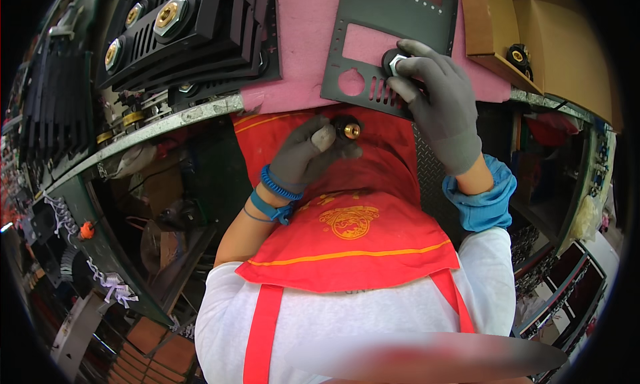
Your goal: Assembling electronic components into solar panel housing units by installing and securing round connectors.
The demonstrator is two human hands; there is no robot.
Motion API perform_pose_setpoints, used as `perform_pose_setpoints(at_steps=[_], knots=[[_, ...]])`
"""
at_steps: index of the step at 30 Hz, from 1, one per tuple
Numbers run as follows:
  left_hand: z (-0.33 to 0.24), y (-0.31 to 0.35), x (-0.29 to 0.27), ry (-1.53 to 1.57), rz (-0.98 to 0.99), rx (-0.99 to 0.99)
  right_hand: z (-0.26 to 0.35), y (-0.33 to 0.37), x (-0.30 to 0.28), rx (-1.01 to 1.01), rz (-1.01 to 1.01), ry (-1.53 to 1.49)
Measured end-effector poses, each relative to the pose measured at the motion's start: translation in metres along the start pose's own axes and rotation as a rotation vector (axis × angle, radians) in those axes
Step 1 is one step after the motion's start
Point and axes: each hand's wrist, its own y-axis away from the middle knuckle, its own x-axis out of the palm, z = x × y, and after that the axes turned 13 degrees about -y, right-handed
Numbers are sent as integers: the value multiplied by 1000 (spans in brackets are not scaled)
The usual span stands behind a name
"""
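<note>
My left hand (303, 151), in a grey glove, is closed on a round black connector with a brass centre (351, 131). It is held in front of the bench edge, over the red apron (393, 177). My gloved right hand (445, 101) has its fingers closed round a silver hex nut (397, 65) with a black collar. That nut is over the black metal panel (360, 27), to the right of its rectangular cutout; whether it touches the panel I cannot tell. The panel has a round hole, slots and small holes, and lies on a pink mat (293, 51).
Stacked black panels (223, 31) stand at the left, several fitted with brass-centred connectors and hex nuts. At the right, an open cardboard box (490, 27) holds black connectors (519, 56). The bench's metal edge (180, 123) runs in front, with shelves below.
</note>
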Motion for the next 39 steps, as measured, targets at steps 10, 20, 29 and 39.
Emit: perform_pose_setpoints(at_steps=[10, 20, 29, 39], knots=[[21, -33, -10, 188, 151, -27, 0, 26, -18, -58, 298, -70], [2, -25, 15, 228, 147, 2, -7, 9, -33, -35, 419, -218], [-11, -18, 16, 186, 119, 76, 7, -13, -10, -224, 480, -328], [-17, -21, 24, 218, 108, 90, 14, -20, -13, -379, 409, -139]])
